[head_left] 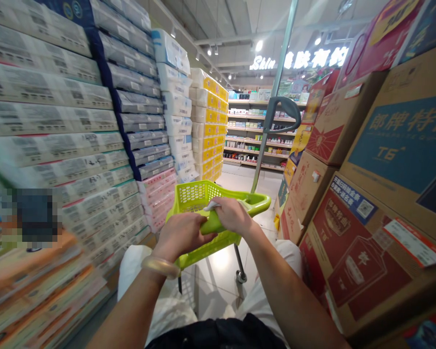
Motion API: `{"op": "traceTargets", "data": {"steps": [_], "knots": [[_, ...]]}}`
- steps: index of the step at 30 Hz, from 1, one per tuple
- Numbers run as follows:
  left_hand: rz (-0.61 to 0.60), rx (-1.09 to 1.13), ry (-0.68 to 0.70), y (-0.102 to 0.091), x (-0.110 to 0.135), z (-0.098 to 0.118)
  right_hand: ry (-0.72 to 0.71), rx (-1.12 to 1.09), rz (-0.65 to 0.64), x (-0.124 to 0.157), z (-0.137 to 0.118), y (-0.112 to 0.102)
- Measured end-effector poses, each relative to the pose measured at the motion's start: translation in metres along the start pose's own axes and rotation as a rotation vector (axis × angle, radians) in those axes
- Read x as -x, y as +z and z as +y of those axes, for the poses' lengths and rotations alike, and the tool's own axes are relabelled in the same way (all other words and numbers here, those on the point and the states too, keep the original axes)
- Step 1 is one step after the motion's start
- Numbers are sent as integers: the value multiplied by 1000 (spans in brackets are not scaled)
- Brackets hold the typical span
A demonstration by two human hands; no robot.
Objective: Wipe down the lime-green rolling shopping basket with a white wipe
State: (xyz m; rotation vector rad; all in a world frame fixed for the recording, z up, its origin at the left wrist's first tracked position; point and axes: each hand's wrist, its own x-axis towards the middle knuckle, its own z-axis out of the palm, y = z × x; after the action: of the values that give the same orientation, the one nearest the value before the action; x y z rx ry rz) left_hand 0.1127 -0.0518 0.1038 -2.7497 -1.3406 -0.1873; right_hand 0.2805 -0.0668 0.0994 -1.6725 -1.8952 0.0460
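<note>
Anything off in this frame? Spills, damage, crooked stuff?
No spill or damage stands out. Odd: a pixelated patch at left, masking whatever is there; also a stray-looking white scrap, possibly tissue, by the right hand on the green basket.

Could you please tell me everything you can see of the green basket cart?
The green basket cart is lime-coloured and looks like plastic, with rows of holes in its wall and a loop-like end at right. Slim dark legs reach down, one ending in a caster. It stands upright on pale tiled floor before the person. The left hand's grip and right hand's grip hold its near edge; much of its inside is hidden.
</note>
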Motion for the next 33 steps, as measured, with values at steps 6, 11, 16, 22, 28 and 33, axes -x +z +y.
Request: {"op": "traceTargets", "data": {"steps": [6,11,16,22,28,33], "knots": [[13,4,14,-4,2,2,181,45,188,10,32,-14],[10,16,-3,-2,1,1,-205,-150,243,35,13,14],[17,5,28,-1,2,-1,-208,-182,383,60,16,33],[19,-5,23,-4,3,2,2,-135,595,69,41,25],[15,9,6,-1,2,0,-368,-194,358,76,7,37],[36,-7,23,0,2,-1,-205,-145,509,79,32,34]]}}
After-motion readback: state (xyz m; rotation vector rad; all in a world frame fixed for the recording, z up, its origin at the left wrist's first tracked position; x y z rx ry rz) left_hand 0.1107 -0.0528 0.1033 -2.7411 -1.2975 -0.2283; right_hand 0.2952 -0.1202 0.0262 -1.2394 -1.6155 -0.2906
